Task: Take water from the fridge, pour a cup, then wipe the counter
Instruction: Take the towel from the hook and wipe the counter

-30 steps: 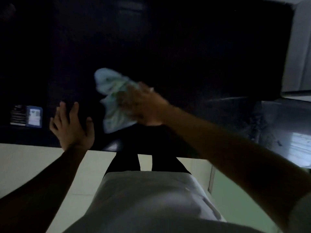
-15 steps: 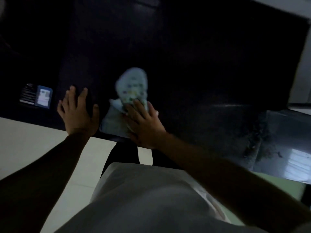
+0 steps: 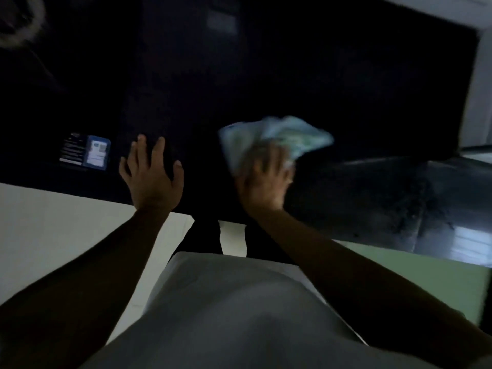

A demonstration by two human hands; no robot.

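Two hands worked the dark desk (image 3: 359,187): the right hand (image 3: 265,179), blurred, pressed down on a pale patterned cloth (image 3: 277,137), fingers spread over it rather than clenched, while the left hand (image 3: 151,177) lay flat and released, gripping nothing, left of the cloth. Farther left of the cloth lay a small blue card (image 3: 96,152) near the desk's front edge. Wiping well here probably meant keeping the palm's weight even on the cloth, overlapping each pass, and steering clear of the card.
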